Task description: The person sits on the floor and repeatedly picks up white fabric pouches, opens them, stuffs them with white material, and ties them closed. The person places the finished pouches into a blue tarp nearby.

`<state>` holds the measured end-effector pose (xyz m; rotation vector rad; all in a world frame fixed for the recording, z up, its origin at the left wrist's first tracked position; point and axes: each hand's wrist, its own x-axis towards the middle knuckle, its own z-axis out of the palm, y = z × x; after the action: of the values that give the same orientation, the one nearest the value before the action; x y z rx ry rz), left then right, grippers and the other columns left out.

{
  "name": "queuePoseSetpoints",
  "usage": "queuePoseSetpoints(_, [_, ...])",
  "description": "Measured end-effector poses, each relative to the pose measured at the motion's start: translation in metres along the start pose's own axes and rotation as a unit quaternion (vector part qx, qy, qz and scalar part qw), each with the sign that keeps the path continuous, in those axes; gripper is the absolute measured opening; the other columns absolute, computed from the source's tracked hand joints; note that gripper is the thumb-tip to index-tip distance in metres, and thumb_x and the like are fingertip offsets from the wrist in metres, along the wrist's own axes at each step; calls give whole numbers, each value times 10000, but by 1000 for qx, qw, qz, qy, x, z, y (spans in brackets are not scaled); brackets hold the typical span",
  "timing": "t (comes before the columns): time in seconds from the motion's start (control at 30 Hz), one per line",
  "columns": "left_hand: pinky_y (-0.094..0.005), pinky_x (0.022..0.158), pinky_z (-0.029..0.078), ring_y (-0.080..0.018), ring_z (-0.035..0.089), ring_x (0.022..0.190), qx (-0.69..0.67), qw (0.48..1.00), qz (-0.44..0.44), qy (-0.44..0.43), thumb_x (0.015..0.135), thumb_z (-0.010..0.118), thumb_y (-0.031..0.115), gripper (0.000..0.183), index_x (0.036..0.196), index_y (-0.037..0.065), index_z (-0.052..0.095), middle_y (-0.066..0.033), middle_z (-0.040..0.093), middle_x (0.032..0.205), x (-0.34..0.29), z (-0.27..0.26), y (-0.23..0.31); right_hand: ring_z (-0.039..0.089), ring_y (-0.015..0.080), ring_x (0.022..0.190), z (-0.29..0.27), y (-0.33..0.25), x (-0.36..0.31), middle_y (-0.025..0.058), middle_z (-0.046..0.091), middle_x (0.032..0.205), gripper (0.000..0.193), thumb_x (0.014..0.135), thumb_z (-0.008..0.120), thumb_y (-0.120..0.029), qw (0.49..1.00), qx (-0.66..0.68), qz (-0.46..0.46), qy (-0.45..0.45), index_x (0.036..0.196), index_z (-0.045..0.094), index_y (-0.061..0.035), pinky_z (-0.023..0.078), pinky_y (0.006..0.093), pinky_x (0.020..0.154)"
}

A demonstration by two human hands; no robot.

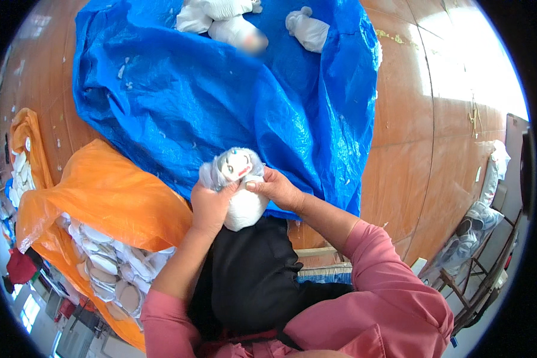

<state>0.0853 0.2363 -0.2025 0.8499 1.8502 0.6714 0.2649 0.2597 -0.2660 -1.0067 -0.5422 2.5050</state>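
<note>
A person's left hand [210, 207] and right hand [278, 190] grip a small white doll [249, 206] from both sides, thumbs near its neck. The doll, with a painted face and grey head covering, is just beyond black trousers [250, 271], before a blue tarp [191, 95]. White stuffed figures [308, 31] lie farther up the tarp. At left, an open orange sack [122, 200] holds pale oval pieces [103, 264].

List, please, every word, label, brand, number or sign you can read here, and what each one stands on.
None can be read.
White doll: facial features, no lettering visible.
Blue sheet: none visible.
Orange sack: none visible.
Clear plastic bags at right and dark red item at far left: too small or blurred to tell.
</note>
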Motion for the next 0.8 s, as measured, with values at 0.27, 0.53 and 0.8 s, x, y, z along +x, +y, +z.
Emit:
queuePoseSetpoints(0.27, [-386,758,530,-336,694,876,75,993,89,-20,799,794,227,356,1059,28,654,-174,714,954,1,-2,5,611,99,982,-14,-3,6,17,685,1089,308,901,730,-134,997,-61,-49,15,1183,640,-48,515,305,885])
queuePoseSetpoints(0.53, [-306,831,532,-183,661,947,42,992,-38,-114,890,680,123,447,1301,10,543,-141,691,1087,-16,-55,-25,663,195,975,-84,-110,56,107,685,1109,442,909,725,-232,922,-208,-212,246,1274,568,-38,541,361,849])
queuePoseSetpoints(0.8, [-312,864,514,-190,665,975,105,987,-62,-105,917,621,73,342,1248,0,577,-126,699,1071,-42,-99,-26,624,264,1079,-168,-157,101,180,616,1205,694,787,804,-235,701,-490,-203,477,1373,468,-71,524,349,877])
